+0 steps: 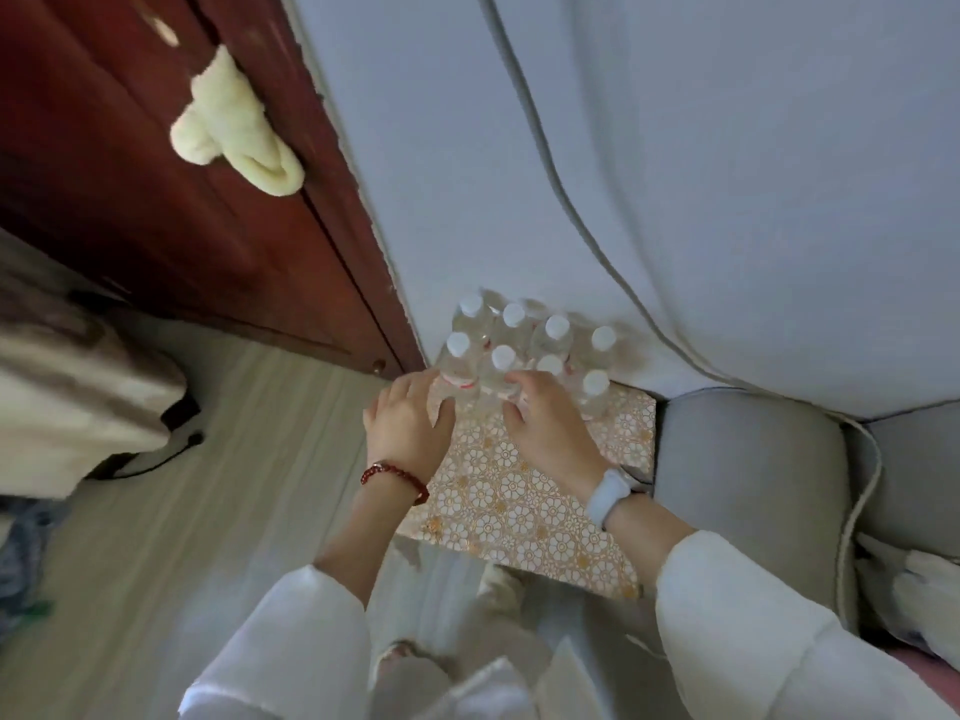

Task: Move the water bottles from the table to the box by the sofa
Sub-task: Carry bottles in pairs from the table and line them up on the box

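Nearest, my white sleeves (291,646) fill the lower frame; a red bracelet (396,479) circles my left wrist, a pale watch (609,498) my right. My left hand (410,423) has its fingers spread and loosely curved, tips against a front bottle. My right hand (548,428) curls around a bottle near the middle of the front row; how firm the grip is I cannot tell. The bottles (524,350) stand upright, long axes vertical, white caps up, clustered at the far edge of the patterned box (519,506), beside the grey sofa (743,485). Motion blur smears their labels and bases. Beyond rise the wall (571,148) and door (130,174).
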Motion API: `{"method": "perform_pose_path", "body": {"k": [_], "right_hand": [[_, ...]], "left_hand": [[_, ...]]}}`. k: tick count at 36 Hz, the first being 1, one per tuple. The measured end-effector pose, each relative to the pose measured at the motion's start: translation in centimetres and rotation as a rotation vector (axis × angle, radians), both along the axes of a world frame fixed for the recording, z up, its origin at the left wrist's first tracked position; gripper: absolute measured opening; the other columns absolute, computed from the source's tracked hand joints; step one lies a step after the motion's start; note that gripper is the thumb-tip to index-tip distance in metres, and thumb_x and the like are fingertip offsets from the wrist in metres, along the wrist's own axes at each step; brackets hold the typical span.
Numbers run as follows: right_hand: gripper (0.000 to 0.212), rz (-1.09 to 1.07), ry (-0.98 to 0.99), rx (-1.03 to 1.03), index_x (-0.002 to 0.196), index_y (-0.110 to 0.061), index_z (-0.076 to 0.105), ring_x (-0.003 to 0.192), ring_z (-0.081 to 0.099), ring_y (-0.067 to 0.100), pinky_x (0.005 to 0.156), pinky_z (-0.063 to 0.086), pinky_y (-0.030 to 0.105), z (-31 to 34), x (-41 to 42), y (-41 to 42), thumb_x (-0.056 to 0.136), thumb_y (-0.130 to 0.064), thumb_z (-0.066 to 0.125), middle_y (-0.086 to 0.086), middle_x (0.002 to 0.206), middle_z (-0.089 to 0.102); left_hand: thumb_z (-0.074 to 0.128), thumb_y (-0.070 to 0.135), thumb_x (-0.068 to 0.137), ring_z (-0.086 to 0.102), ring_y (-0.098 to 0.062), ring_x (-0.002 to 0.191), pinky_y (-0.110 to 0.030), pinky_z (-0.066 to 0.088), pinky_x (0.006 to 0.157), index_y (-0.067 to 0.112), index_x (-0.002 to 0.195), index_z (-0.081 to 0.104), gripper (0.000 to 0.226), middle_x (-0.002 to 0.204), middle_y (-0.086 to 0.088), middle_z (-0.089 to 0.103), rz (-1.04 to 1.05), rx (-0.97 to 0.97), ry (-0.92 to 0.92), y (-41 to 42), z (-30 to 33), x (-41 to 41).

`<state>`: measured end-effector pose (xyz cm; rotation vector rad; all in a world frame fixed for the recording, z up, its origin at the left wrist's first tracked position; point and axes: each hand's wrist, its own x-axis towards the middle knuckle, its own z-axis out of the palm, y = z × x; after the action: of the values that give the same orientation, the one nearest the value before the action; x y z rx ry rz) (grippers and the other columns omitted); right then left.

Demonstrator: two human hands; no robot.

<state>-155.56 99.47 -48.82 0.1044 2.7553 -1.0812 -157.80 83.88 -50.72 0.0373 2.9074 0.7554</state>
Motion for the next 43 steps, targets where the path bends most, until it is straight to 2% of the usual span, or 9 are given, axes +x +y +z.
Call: {"method": "perform_pose_path", "body": {"k": [7, 10, 14, 23, 27, 30, 34, 40, 43], "right_hand": [[0.037, 0.262, -0.025, -0.011, 0.129, -0.010, 0.043, 0.099, 0.052, 0.024, 0.088, 0.047, 0.035, 2.1, 3.3, -12.0, 0.093, -0.019, 0.045, 0.013, 0.130, 0.047], [0.036, 0.412, -0.009, -0.019, 0.127, -0.010, 0.046, 0.115, 0.048, 0.029, 0.095, 0.043, 0.040, 2.9, 5.8, -18.5, 0.093, -0.019, 0.045, 0.014, 0.128, 0.050], [0.034, 0.616, 0.047, -0.027, 0.124, -0.008, 0.050, 0.117, 0.047, 0.033, 0.100, 0.035, 0.037, 4.0, 11.3, -28.8, 0.091, -0.016, 0.048, 0.017, 0.123, 0.056], [0.032, 1.155, 0.051, -0.085, 0.122, -0.013, 0.051, 0.118, 0.046, 0.031, 0.100, 0.036, 0.036, 6.3, 34.3, -54.2, 0.092, -0.019, 0.045, 0.014, 0.126, 0.053], [0.033, 1.435, 0.042, -0.090, 0.124, -0.009, 0.050, 0.121, 0.046, 0.032, 0.101, 0.028, 0.031, 8.0, 46.0, -63.7, 0.092, -0.016, 0.046, 0.017, 0.125, 0.053], [0.032, 1.628, 0.054, -0.091, 0.124, -0.010, 0.050, 0.121, 0.046, 0.031, 0.103, 0.029, 0.033, 9.4, 54.0, -69.3, 0.092, -0.016, 0.046, 0.018, 0.125, 0.053], [0.032, 1.834, 0.087, -0.103, 0.123, -0.012, 0.051, 0.120, 0.048, 0.028, 0.102, 0.037, 0.037, 10.1, 63.1, -75.7, 0.092, -0.019, 0.045, 0.012, 0.128, 0.053], [0.032, 2.073, 0.111, -0.120, 0.123, -0.013, 0.051, 0.116, 0.050, 0.026, 0.095, 0.038, 0.032, 9.5, 76.0, -84.8, 0.093, -0.020, 0.045, 0.012, 0.126, 0.053], [0.032, 2.149, 0.110, -0.142, 0.124, -0.014, 0.049, 0.116, 0.050, 0.026, 0.096, 0.040, 0.035, 9.1, 82.6, -90.5, 0.093, -0.023, 0.043, 0.011, 0.126, 0.052]], "left_hand": [[0.051, 0.023, 0.089, 0.045, -0.034, 0.113, -0.046, 0.033, 0.093, 0.013, 0.121, 0.051, 0.034, 0.119, -0.015, 0.054, 0.393, 0.018, -0.003, -12.4, 2.7, 8.0], [0.054, 0.022, 0.087, 0.046, -0.035, 0.112, -0.046, 0.036, 0.091, 0.013, 0.121, 0.052, 0.035, 0.119, -0.016, 0.055, 0.522, 0.021, 0.041, -19.0, 3.5, 12.9], [0.054, 0.022, 0.088, 0.048, -0.037, 0.112, -0.044, 0.038, 0.089, 0.011, 0.121, 0.052, 0.035, 0.119, -0.017, 0.055, 0.671, 0.003, 0.114, -28.3, 4.7, 21.9], [0.052, 0.027, 0.088, 0.048, -0.031, 0.116, -0.044, 0.039, 0.095, 0.013, 0.120, 0.053, 0.035, 0.122, -0.012, 0.055, 1.147, -0.091, 0.178, -46.8, 7.1, 52.4], [0.052, 0.027, 0.089, 0.050, -0.030, 0.113, -0.042, 0.042, 0.092, 0.011, 0.120, 0.053, 0.035, 0.122, -0.012, 0.055, 1.419, -0.133, 0.211, -52.0, 9.4, 66.5], [0.052, 0.026, 0.089, 0.052, -0.031, 0.111, -0.044, 0.045, 0.089, 0.010, 0.120, 0.053, 0.035, 0.121, -0.013, 0.056, 1.599, -0.180, 0.225, -54.4, 10.7, 75.5], [0.051, 0.026, 0.089, 0.049, -0.028, 0.115, -0.043, 0.040, 0.093, 0.011, 0.122, 0.053, 0.036, 0.123, -0.010, 0.056, 1.784, -0.219, 0.254, -56.7, 11.0, 84.4], [0.052, 0.025, 0.089, 0.050, -0.026, 0.116, -0.043, 0.040, 0.095, 0.011, 0.121, 0.053, 0.035, 0.122, -0.010, 0.056, 1.984, -0.216, 0.285, -62.1, 10.1, 95.4], [0.051, 0.027, 0.089, 0.050, -0.027, 0.116, -0.043, 0.039, 0.096, 0.011, 0.121, 0.053, 0.036, 0.122, -0.010, 0.056, 2.054, -0.226, 0.289, -66.9, 10.1, 101.0]]}}
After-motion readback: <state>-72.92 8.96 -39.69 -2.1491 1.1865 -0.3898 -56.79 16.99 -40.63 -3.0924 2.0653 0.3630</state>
